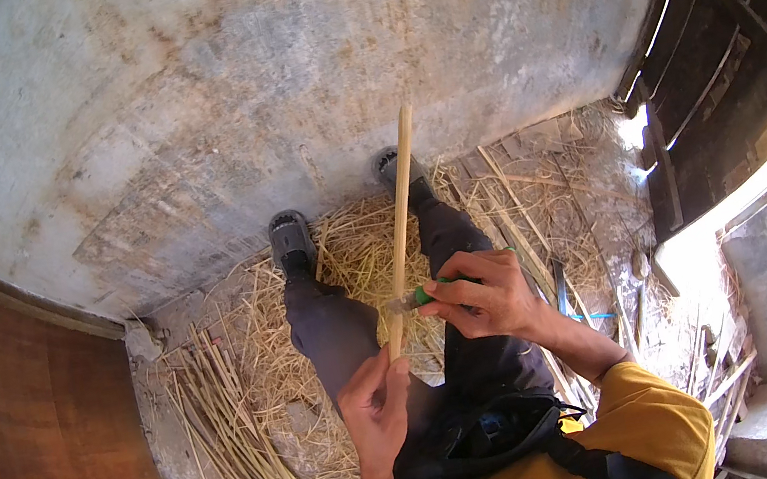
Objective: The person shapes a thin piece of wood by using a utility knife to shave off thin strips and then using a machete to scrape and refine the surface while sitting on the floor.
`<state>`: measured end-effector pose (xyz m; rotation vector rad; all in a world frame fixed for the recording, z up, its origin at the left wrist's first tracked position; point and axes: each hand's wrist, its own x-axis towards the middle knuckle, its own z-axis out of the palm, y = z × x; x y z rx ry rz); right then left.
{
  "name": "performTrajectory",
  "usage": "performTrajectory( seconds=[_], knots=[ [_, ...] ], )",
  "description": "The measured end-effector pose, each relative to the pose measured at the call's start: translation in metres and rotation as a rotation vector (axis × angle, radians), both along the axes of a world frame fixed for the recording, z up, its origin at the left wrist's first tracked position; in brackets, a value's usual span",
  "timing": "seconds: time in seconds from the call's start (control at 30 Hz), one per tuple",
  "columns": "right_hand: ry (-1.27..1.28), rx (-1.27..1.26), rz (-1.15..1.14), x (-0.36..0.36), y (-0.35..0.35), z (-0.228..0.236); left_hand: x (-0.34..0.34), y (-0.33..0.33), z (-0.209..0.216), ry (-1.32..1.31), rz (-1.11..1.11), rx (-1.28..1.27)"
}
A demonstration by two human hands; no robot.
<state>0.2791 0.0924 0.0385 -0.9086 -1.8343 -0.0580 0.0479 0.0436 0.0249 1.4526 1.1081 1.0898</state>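
A long pale strip of split bamboo or wood rises in front of me, tilted slightly right toward the far wall. Its near end is pinched between the thumb and fingers of my left hand. My right hand is closed round the green handle of a small knife. The knife's blade lies against or just over the strip, a little above my left fingers; the blade's edge is too small to make out.
A stained grey wall stands ahead, near my dark shoes. Pale shavings cover the floor. Many thin strips lie in a heap at left, beside a brown wooden panel. Dark boards stand at right.
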Motion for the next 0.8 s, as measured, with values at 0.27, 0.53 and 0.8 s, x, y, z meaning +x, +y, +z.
performTrajectory(
  seconds=[0.27, 0.53, 0.8],
  knots=[
    [-0.046, 0.01, -0.043, -0.0041, 0.0029, -0.0008, -0.0053, -0.0026, -0.0025, 0.024, 0.011, 0.01],
    [-0.045, 0.022, -0.032, -0.0052, 0.0058, -0.0024, -0.0074, -0.0056, -0.0021, 0.027, 0.041, -0.022],
    [-0.044, 0.022, -0.018, -0.0063, 0.0069, -0.0034, -0.0094, -0.0078, -0.005, 0.033, 0.054, 0.007]
  ],
)
